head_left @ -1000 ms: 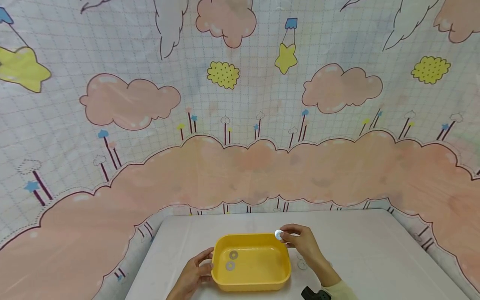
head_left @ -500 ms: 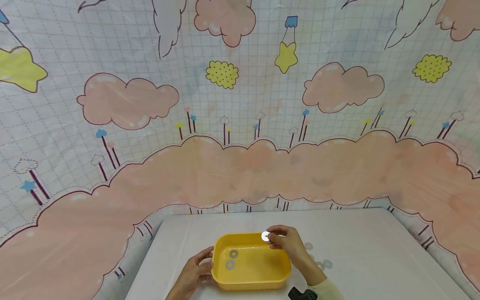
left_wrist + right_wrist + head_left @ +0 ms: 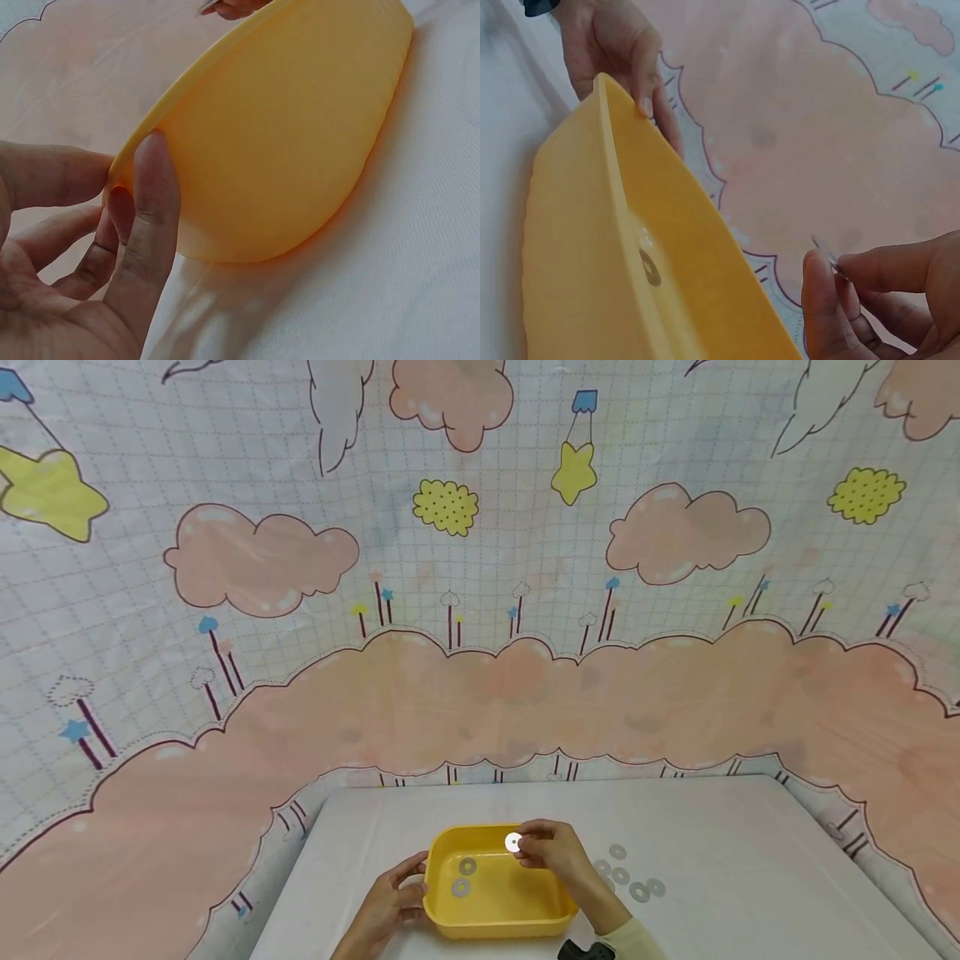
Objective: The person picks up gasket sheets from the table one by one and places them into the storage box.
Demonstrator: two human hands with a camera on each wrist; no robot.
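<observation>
A yellow plastic tub [image 3: 502, 931] stands on the white table, two flat metal washers [image 3: 461, 887] lying inside it toward the left. My left hand [image 3: 386, 902] grips the tub's left end at the rim; the left wrist view has its fingers [image 3: 156, 195] against the wall. Over the tub's far right part, my right hand [image 3: 558, 856] pinches a shiny round washer [image 3: 513, 842] between thumb and fingertips. That washer [image 3: 208, 7] shows only partly at the top of the left wrist view. In the right wrist view the pinched washer [image 3: 825, 251] appears nearly edge-on.
Several more washers [image 3: 639, 892] lie in a loose group on the white table [image 3: 750, 860], just right of the tub and beside my right forearm. Behind the table hangs a cloth [image 3: 480, 702] printed with clouds and stars.
My right hand has moved left with the washer, from the tub's far right corner to over its inside. More washers on the table are uncovered. The left hand stays at the tub.
</observation>
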